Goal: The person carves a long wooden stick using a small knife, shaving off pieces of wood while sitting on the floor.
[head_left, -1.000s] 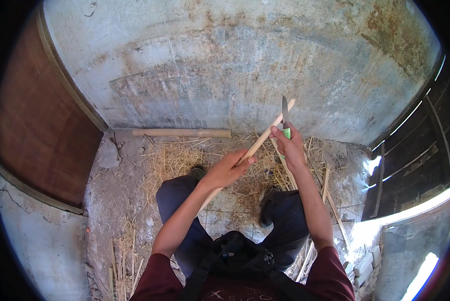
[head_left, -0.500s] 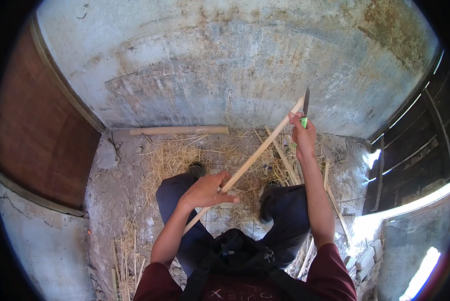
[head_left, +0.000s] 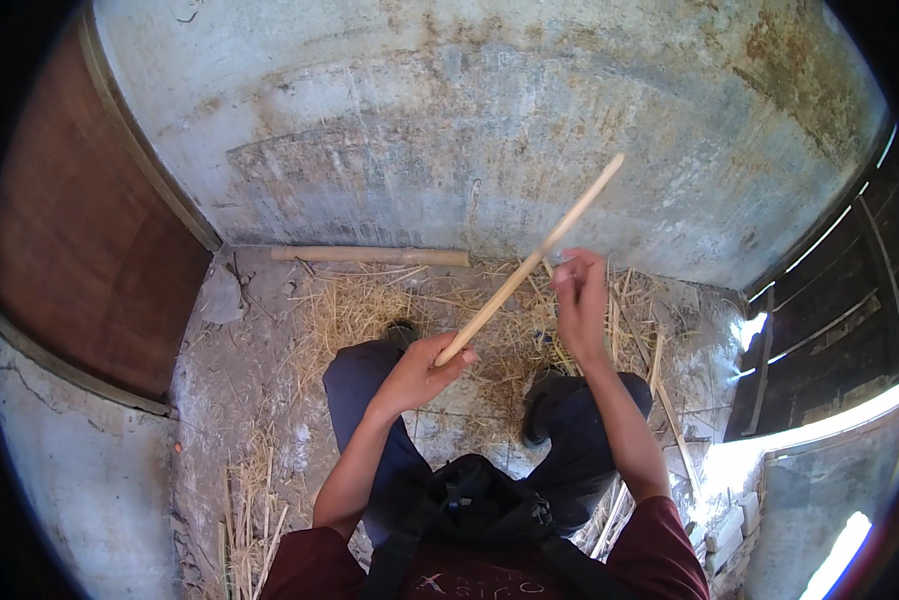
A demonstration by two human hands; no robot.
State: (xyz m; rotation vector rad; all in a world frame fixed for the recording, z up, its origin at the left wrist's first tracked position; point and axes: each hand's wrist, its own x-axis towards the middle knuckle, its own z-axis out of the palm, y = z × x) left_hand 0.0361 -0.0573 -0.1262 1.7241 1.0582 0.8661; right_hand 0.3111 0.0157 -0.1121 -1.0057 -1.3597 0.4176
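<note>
A long, pale peeled wooden stick slants up and to the right in front of me, its tapered tip raised against the wall. My left hand is closed around its lower end, above my left thigh. Just right of the stick's middle, my right hand is bent with curled fingers, slightly blurred. Only a small bluish-grey bit shows at those fingertips; the rest of the knife that this hand held is hidden or smeared.
Straw shavings and split strips litter the floor around my feet. A bamboo pole lies along the base of the stained wall. On the left is a brown door panel; dark slatted boards stand right.
My right hand has come down and left from the stick's tip, and the knife blade no longer shows upright. My left hand has closed round the stick's lower end, no longer spread.
</note>
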